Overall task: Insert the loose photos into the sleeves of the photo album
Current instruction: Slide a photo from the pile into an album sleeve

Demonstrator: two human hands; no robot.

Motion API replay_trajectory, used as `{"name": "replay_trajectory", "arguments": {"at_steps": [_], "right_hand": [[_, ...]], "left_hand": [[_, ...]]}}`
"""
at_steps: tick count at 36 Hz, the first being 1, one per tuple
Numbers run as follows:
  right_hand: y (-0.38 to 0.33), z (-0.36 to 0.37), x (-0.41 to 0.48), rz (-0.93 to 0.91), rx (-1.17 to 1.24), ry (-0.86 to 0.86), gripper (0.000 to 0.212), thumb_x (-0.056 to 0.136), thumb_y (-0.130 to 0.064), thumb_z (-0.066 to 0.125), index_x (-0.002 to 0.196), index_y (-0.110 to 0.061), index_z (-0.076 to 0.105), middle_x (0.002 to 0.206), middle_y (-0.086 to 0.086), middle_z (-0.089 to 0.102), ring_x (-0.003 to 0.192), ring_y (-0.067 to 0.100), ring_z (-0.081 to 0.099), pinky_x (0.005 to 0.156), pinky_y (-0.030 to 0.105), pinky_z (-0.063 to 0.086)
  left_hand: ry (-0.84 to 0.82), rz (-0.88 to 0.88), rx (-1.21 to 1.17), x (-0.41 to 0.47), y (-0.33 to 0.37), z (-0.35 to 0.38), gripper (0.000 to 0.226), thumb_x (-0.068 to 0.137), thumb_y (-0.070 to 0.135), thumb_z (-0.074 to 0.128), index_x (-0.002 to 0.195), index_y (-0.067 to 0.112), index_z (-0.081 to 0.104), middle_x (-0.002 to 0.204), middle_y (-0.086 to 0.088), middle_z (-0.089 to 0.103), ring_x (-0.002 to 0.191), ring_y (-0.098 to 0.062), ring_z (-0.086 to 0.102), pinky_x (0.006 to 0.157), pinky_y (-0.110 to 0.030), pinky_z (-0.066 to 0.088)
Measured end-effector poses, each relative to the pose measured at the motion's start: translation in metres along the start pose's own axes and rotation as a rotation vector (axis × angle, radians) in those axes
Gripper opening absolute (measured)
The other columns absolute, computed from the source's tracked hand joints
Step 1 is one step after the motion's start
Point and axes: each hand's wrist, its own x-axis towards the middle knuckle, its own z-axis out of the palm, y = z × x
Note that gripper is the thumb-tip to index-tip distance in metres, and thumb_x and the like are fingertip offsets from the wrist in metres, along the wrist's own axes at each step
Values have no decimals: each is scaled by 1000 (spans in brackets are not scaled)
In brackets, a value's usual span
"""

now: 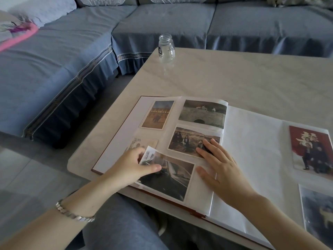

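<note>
An open photo album (252, 141) lies on the table, overhanging its near edge. Its left page holds several photos in clear sleeves. My left hand (133, 165) pinches the left end of a dark car photo (171, 177) at the bottom sleeve of that page, thumb on top. My right hand (218, 166) presses flat on the page, fingers spread over the sleeve of a group photo (187, 141) and the page's lower right. A small pale photo (138, 143) shows just above my left hand. The right page carries a red portrait photo (310, 150) and a dim photo (317, 208).
A small clear glass jar (166, 48) with a handle stands at the table's far left corner. The marble table (252, 78) stretches behind the album. A blue-covered sofa (72, 51) wraps the left and far sides. My knees are under the table's near edge.
</note>
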Motion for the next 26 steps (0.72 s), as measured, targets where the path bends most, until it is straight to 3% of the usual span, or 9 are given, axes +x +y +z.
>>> {"name": "replay_trajectory", "arguments": {"at_steps": [2,6,8,11,19,24,26], "right_hand": [[0,0,0,-1,-1,-1,92,64,-82,-12,144,-43,14,142,-31,-10,132,-8,-20,106,20,-10],[1,0,0,-5,18,2,85,68,-76,-5,144,-43,17,141,-31,-8,131,-8,-20,107,22,-9],[1,-1,0,-12,38,10,84,69,-75,-4,143,-42,18,141,-31,-6,131,-9,-19,106,20,-9],[-1,-3,0,-5,57,14,83,69,-75,-4,143,-43,19,140,-32,-7,129,-10,-20,103,16,-13],[-2,-1,1,10,53,22,87,67,-76,-7,144,-43,16,138,-33,-11,126,-12,-24,102,17,-15],[1,0,1,-19,56,33,86,68,-75,-6,144,-42,19,139,-33,-8,129,-10,-21,105,19,-11],[2,-1,2,-35,83,50,84,70,-76,-2,143,-41,23,140,-32,-4,131,-9,-16,107,20,-7]], "left_hand": [[103,16,-47,1,1,4,55,72,36,78,119,22,53,114,4,60,102,-12,57,86,-29,51],[212,81,-107,-1,6,12,57,69,29,81,117,23,51,111,6,58,100,-11,55,71,-14,41],[219,79,-142,-2,8,14,61,68,31,82,118,27,46,111,9,54,101,-9,52,74,-15,42],[216,93,-137,-5,9,17,65,67,34,82,118,32,43,113,10,53,104,-11,51,88,-28,47],[244,98,-213,-5,10,20,52,75,23,77,114,38,47,118,5,55,108,-17,53,92,-36,50],[285,100,-247,-6,14,18,54,74,17,78,117,36,50,122,8,54,108,-14,51,82,-22,47],[287,88,-263,-8,17,16,53,74,16,78,116,33,50,120,10,53,97,-9,52,72,-13,43]]}}
